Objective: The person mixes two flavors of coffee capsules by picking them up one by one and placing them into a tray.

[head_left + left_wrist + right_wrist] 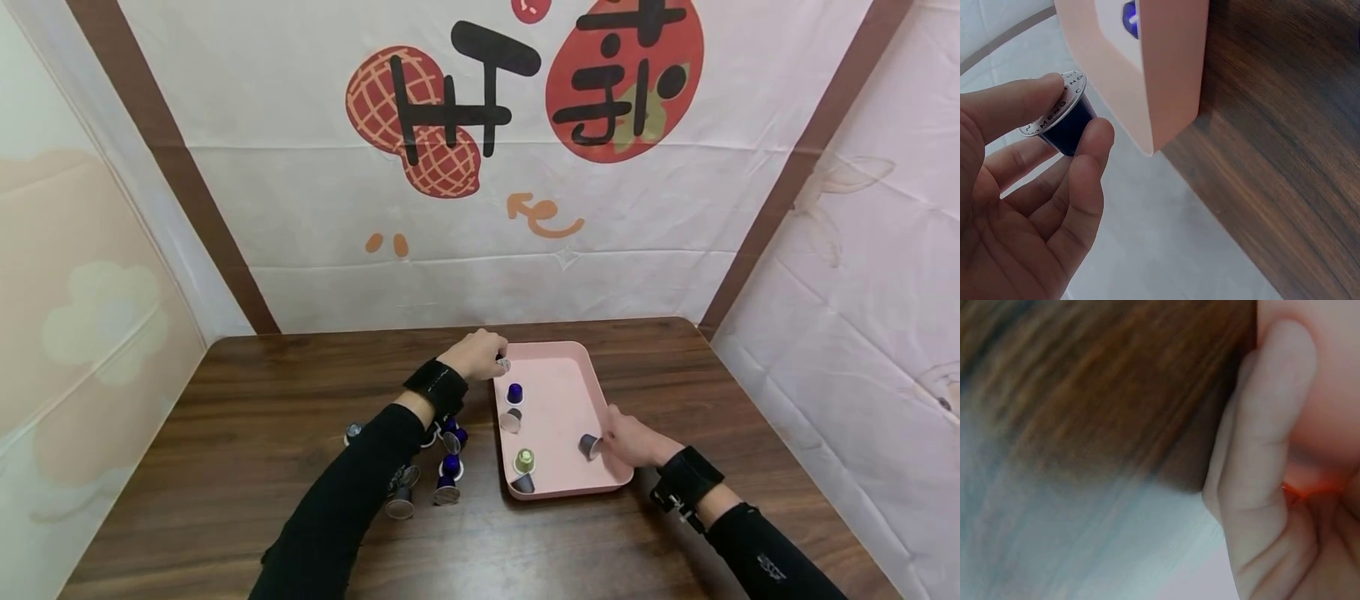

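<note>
My left hand (477,357) pinches a dark blue coffee capsule (1067,128) with a silvery printed lid, at the far left corner of the pink tray (558,400). In the left wrist view the thumb lies on the lid and fingertips press the body. The right hand (633,437) grips the tray's right rim; its fingers (1266,419) lie along the pink wall in the right wrist view. Close to that hand, inside the tray, a grey capsule (587,446) lies on its side. A blue capsule (514,393) and a green capsule (524,460) stand near the tray's left side.
Left of the tray, several blue and grey capsules (450,468) are scattered on the wooden table (277,433), partly behind the left sleeve. Another grey capsule (523,483) lies in the tray's near left corner. A printed cloth (480,292) hangs behind the table.
</note>
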The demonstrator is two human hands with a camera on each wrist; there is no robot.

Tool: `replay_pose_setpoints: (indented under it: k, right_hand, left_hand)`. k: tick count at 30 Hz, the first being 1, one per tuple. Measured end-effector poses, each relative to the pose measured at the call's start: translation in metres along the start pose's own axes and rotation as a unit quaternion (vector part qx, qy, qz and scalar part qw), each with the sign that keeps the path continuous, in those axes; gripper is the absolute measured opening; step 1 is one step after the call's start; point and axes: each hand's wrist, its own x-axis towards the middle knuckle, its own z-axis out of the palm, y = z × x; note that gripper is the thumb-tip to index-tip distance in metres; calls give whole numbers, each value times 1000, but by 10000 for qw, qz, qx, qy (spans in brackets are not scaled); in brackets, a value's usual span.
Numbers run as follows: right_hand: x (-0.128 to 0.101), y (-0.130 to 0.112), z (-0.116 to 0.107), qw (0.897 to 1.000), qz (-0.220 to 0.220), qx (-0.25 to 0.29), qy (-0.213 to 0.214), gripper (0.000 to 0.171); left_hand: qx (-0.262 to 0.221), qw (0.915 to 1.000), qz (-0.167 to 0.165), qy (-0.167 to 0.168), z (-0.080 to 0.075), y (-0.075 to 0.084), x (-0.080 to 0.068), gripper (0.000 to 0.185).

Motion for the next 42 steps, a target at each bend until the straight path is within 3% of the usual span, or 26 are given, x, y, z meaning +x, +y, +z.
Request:
replay_pose_setpoints:
  k: [3, 10, 16, 23, 28, 32, 42]
  right_hand:
    - [0, 1, 1, 9998, 170, 72, -65, 24]
    - [-1, 4, 1, 9999, -95, 25, 93, 17]
    - [2, 5, -1, 9990, -318, -225, 233, 14]
    - [5, 4, -3, 9991, -332, -222, 142, 15]
    - [3, 4, -4, 9998, -172, -72, 77, 14]
    - [1, 6, -3, 9999, -92, -86, 109, 13]
    - [1, 2, -1, 10000, 28, 37, 8, 23]
  left_hand:
    - [-65, 9999, -65, -45, 7, 2, 6, 12]
    - [-200, 9997, -148, 3, 18, 3, 15, 11]
    - [-331, 9993, -187, 56, 19, -3, 18, 12]
    - [-201, 9997, -89, -65, 13, -8, 18, 30]
    - [-327, 9994, -109, -34, -1, -18, 3, 19]
    - [-345, 9993, -96, -89, -14, -37, -16, 16]
    - [-150, 9983, -75, -554, -32, -88, -84, 15]
